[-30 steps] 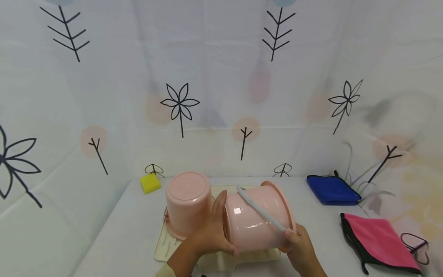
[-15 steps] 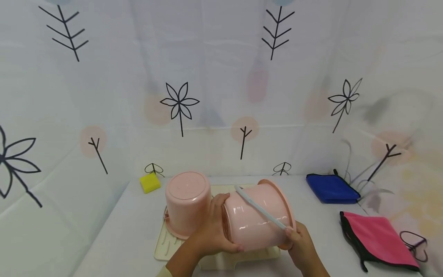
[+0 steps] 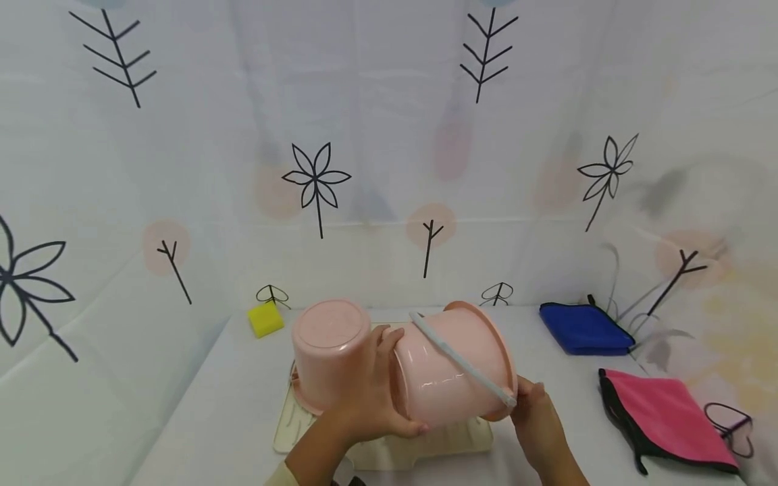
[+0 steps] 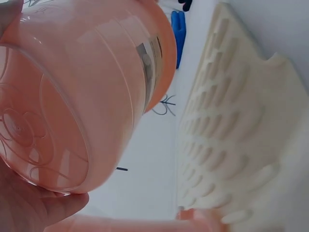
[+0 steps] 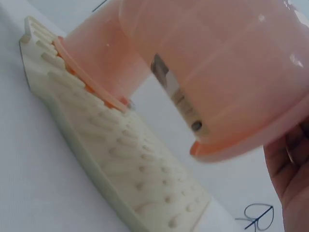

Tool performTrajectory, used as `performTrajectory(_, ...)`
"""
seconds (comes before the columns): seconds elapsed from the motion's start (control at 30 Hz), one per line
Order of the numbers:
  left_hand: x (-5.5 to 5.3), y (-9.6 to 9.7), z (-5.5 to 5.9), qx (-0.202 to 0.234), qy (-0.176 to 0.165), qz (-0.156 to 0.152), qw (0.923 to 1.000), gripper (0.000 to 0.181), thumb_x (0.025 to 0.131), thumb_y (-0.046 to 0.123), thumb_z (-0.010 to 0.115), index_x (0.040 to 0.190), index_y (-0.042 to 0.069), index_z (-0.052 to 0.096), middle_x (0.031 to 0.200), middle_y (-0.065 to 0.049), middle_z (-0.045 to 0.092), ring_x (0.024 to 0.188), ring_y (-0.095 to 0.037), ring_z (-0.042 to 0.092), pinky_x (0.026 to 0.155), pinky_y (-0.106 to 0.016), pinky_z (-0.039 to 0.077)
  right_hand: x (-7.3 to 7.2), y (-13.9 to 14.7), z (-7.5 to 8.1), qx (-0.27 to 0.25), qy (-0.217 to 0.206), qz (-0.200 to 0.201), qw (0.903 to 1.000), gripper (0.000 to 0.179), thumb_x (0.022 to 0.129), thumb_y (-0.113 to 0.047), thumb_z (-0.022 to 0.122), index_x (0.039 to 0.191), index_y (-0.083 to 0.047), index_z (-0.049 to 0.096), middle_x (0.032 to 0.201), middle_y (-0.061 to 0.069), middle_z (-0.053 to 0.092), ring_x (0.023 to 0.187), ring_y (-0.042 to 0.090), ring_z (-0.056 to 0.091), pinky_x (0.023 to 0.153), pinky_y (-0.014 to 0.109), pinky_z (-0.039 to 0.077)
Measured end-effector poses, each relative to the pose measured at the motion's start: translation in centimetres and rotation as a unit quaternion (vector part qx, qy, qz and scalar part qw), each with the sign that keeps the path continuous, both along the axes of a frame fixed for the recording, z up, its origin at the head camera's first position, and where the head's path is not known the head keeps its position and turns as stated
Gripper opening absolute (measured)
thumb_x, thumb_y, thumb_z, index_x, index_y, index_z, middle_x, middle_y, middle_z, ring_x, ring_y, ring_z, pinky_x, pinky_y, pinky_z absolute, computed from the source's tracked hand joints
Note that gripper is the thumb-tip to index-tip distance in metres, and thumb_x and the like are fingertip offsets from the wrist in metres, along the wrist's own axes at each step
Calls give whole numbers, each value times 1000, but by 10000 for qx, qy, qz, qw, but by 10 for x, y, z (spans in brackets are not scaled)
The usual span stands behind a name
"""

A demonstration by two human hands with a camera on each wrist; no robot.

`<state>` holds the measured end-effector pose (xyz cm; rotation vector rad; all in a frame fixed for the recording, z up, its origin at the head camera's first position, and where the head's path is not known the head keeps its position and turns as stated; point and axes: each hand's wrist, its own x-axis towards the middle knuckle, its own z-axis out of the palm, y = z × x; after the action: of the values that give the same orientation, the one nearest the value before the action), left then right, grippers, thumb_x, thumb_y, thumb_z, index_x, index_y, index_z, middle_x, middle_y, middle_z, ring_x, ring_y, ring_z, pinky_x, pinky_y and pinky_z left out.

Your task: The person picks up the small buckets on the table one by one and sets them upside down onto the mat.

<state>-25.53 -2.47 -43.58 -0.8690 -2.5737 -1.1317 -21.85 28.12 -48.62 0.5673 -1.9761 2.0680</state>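
A pink bucket [image 3: 456, 371] is held on its side over a cream draining mat [image 3: 437, 442], its rim facing right. My left hand [image 3: 367, 405] grips the base end, fingers spread over the top edge and thumb beneath. At the rim end, my right hand [image 3: 537, 418] holds the lip near the lower end of the pale handle [image 3: 464, 364]; part of its fingers is hidden behind the rim. In the right wrist view a label [image 5: 176, 94] shows on the bucket's side. Another pink bucket [image 3: 331, 358] stands upside down on the mat's left part, close beside my left hand.
A yellow sponge [image 3: 265, 319] lies at the back left of the white table [image 3: 206, 405]. On the right are a folded blue cloth [image 3: 586, 329] and a pink cloth [image 3: 665, 418] with black edging. A patterned curtain [image 3: 377, 121] hangs behind.
The bucket's rim end has risen slightly and tipped toward the back. My right thumb has left the handle, and that hand has shifted right and up along the rim. The left hand keeps its grip.
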Motion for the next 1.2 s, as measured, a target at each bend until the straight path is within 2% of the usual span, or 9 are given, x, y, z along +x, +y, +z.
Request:
performTrajectory(0.13,-5,-2,11,-174,391,46,9991,142,51,57,98,164,33,16,163,-11,24,147,-33,37,112,-59,45,-3,6,-4,782,-820,-1171,9866,77,115,-45,8,111,5,66,94,2,72,87,13,66,77,27,57)
performTrajectory(0.23,-9,-6,19,-269,469,42,9985,142,51,58,98,164,33,17,162,-12,24,145,-34,40,111,-58,47,-7,9,-10,1912,-1691,-1831,9494,52,116,-38,34,106,1,68,91,3,71,81,12,66,71,27,56)
performTrajectory(0.33,-11,-10,26,-353,504,-21,9981,142,51,60,98,164,35,17,162,-12,24,144,-34,42,109,-57,49,-9,9,-20,3233,-1973,-1716,9094,28,107,-35,60,110,-9,72,96,-1,72,84,10,66,71,29,55)
performTrajectory(0.4,-13,-13,30,-259,457,-176,9985,140,51,59,98,164,36,18,162,-10,24,143,-33,43,109,-56,49,-10,9,-25,3769,-1980,-1423,8936,29,99,-39,71,114,-13,72,101,-2,71,88,10,66,74,33,56)
performTrajectory(0.6,-17,-22,44,-95,33,-457,9989,139,55,56,98,163,44,13,164,-2,19,143,-29,43,108,-56,50,-6,10,-33,3941,-2015,-801,8931,59,86,-40,85,132,-9,66,125,8,69,107,24,68,88,50,59)
performTrajectory(0.73,-21,-26,52,-153,-86,-477,9987,139,56,57,97,163,46,9,165,2,17,140,-27,45,106,-53,51,-4,10,-38,4390,-2056,-613,8725,84,79,-47,89,147,-10,57,147,15,59,133,45,52,103,70,47)
performTrajectory(0.87,-27,-26,57,-213,-65,-438,9988,138,57,58,96,162,48,7,164,4,17,138,-26,46,103,-50,54,-2,6,-40,4860,-2181,-578,8444,102,71,-55,92,154,-13,51,157,14,51,144,58,32,101,84,36)
performTrajectory(1.07,-40,-26,67,-236,-43,-510,9984,137,58,57,97,161,50,6,162,5,19,135,-26,47,101,-48,54,-5,2,-37,5323,-2190,-810,8137,95,70,-59,90,150,-20,57,151,8,59,143,55,38,96,86,36)
performTrajectory(1.2,-46,-25,74,-372,-71,-518,9979,135,61,56,96,161,50,6,163,1,19,136,-29,48,101,-50,54,-10,3,-39,5367,-2335,-821,8066,92,70,-58,90,148,-19,60,143,10,64,139,52,43,97,82,38)
